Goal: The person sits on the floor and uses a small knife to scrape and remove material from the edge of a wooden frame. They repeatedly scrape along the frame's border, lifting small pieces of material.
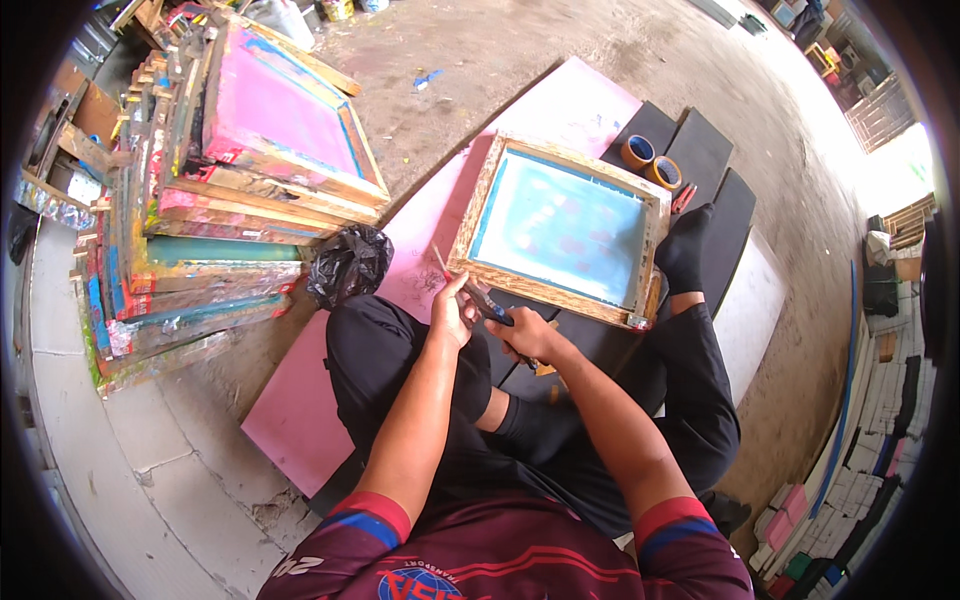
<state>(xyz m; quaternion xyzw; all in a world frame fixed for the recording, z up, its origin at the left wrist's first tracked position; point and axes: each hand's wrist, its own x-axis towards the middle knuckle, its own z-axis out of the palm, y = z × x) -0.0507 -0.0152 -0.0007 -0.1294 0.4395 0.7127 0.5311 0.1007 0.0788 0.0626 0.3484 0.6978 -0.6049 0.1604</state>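
Note:
A dark hand tool (488,304) with some blue on its handle angles up and left between my hands. I cannot make out its exact kind. My right hand (530,336) is closed round its handle end. My left hand (453,310) pinches near its front end, where a thin pointed piece (441,260) sticks up past the fingers; whether it belongs to the tool is unclear. Just beyond my hands lies a wooden screen-printing frame (552,292) with pale blue mesh (560,225). Its near left corner is beside my left fingers.
Stacked, paint-stained screen frames (285,105) stand at left, beside a crumpled black plastic bag (350,265). Two tape rolls (637,152) and a small red-handled tool (685,197) lie beyond my frame, near my socked foot (684,245). Under everything are pink board (290,410) and dark planks (735,205).

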